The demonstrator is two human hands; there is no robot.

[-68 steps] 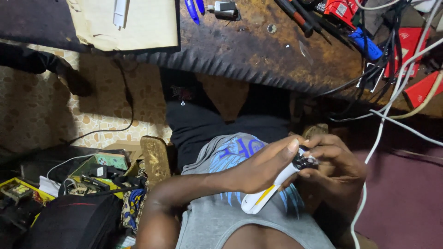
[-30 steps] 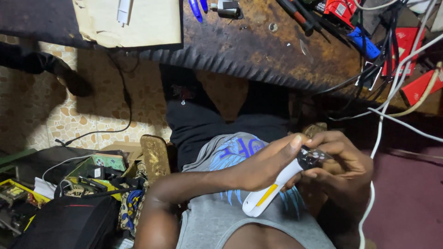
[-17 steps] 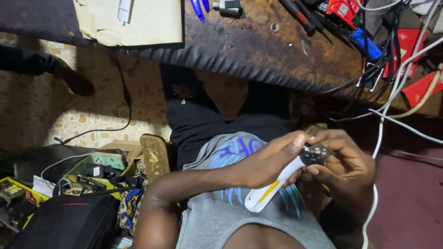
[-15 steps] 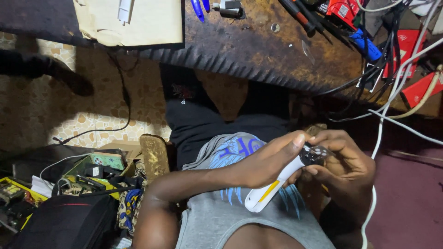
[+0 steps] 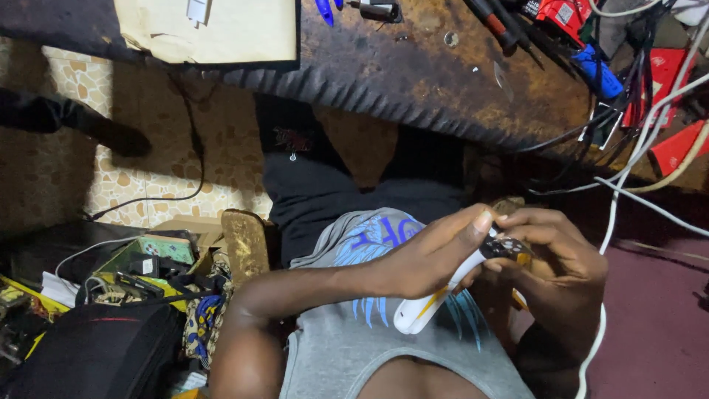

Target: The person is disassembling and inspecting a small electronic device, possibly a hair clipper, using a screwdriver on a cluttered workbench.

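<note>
**Holding a small white gadget over the lap, both hands at its dark end**

Head view: Gripping a white gadget (image 5: 432, 304) with a yellow stripe, the left hand (image 5: 421, 262) wraps its fingers (image 5: 473, 222) closed around the slim body, thumb up near the top. The right hand (image 5: 550, 262) pinches the dark tip (image 5: 506, 246), fingers narrow and curled on it. The gadget sits tilted above the grey shirt (image 5: 384, 347), well below the table (image 5: 413, 66).

As a judgement, the work looks mid-way: the tip is in hand but I cannot tell whether it is loose, seated or coming off.

Room is tight. The table edge hangs just ahead of the hands, white cables (image 5: 628, 199) drape close on the right, and a black bag (image 5: 96, 351) and clutter (image 5: 140, 270) fill the left floor. Open space lies mostly over the lap.
</note>
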